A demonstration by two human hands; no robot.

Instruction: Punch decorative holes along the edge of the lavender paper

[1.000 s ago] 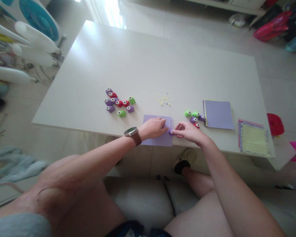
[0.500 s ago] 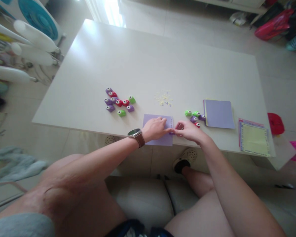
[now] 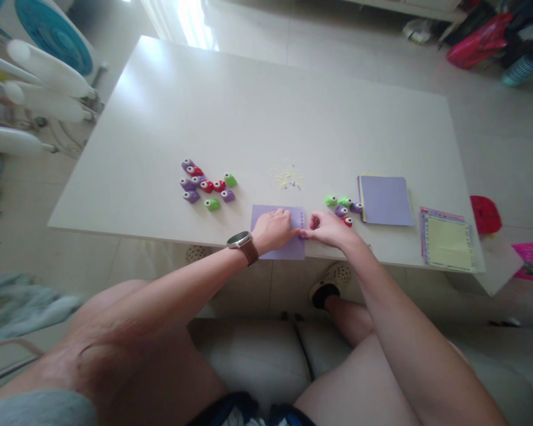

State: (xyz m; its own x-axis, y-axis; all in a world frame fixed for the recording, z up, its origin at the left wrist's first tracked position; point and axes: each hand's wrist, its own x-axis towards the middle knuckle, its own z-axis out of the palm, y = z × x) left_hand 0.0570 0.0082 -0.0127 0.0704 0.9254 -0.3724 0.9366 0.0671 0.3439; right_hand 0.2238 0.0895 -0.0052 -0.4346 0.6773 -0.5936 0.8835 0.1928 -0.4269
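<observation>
A purple paper sheet lies at the near edge of the white table and hangs a little over it. My left hand, with a watch on the wrist, presses down on the sheet. My right hand pinches a small purple punch at the sheet's right edge; the fingers hide most of it. A row of punched holes runs along that edge. The fingertips of both hands nearly touch.
Several purple, red and green punches sit to the left, a few more just beyond my right hand. Paper bits lie behind the sheet. A purple paper stack and a coloured paper packet lie to the right.
My right hand has slid the punch slightly towards me along the sheet's right edge, closer to my left fingertips. The left hand stays on the sheet. The view has shifted a little.
</observation>
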